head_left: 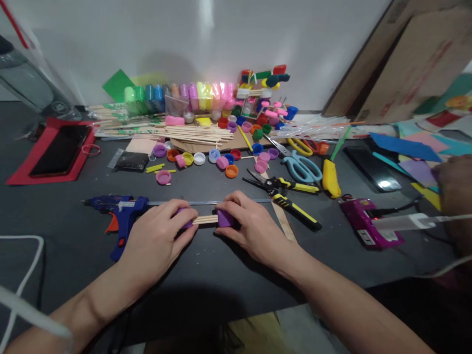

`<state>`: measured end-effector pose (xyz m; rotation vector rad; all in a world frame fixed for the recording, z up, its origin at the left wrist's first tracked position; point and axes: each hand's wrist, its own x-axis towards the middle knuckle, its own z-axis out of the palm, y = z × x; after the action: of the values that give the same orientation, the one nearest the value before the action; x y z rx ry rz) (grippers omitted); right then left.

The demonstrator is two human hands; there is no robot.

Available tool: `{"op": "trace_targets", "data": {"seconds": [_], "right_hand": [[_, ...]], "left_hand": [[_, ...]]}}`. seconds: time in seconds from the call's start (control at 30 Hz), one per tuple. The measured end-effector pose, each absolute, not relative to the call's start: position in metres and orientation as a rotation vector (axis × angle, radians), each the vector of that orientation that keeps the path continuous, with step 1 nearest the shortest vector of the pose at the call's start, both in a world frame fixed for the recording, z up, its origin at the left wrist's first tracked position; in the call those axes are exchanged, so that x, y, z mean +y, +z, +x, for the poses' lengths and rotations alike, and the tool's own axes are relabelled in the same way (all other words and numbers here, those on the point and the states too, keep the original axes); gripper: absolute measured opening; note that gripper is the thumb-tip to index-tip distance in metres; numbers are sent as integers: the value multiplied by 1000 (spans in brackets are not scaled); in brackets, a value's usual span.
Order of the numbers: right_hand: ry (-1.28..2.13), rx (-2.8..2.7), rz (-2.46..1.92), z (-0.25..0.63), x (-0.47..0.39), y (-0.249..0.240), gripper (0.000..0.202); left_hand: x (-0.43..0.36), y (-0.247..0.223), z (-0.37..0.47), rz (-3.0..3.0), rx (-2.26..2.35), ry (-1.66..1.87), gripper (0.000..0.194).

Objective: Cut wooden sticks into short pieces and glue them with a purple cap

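Note:
Several short wooden sticks [205,220] lie side by side between two purple pieces. My left hand [162,231] has its fingers closed round the left purple piece, which is mostly covered by them. Gripped in my right hand [247,221] is the right purple piece [224,218], at the other end of the sticks. A blue glue gun [127,216] lies just left of my left hand, with a clear glue stick behind both hands. Pliers with yellow and black handles [295,211] rest to the right of my right hand.
Colourful bottle caps [231,171], wooden skewers [199,133] and clay pots [202,96] spread along the back. Light-blue scissors [302,167], a yellow cutter [331,179], a magenta power adapter [368,223] and two phones surround the work area. Another person's hand [455,191] is at the far right.

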<state>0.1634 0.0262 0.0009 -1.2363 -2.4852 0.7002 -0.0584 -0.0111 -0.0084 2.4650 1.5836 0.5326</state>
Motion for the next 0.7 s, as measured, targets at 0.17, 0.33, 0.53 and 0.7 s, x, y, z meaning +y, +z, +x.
{"op": "trace_targets", "data": {"seconds": [0.17,0.33,0.53,0.7], "right_hand": [[722,-2511,-1250,160,26,-3,37],[670,-2563,-1229,158,25,-1,33],[644,-2596,-1197,157,25,-1,29],[648,-2566,-1197,157,26,-2,34]], "left_hand": [[-12,-9,-58,2559,1597,468,19],[-13,-10,-58,2600,1580,478,21],[-13,-11,-59,2539,1562,519,19],[-11,-12,-59,2518,1531,579,21]]}}
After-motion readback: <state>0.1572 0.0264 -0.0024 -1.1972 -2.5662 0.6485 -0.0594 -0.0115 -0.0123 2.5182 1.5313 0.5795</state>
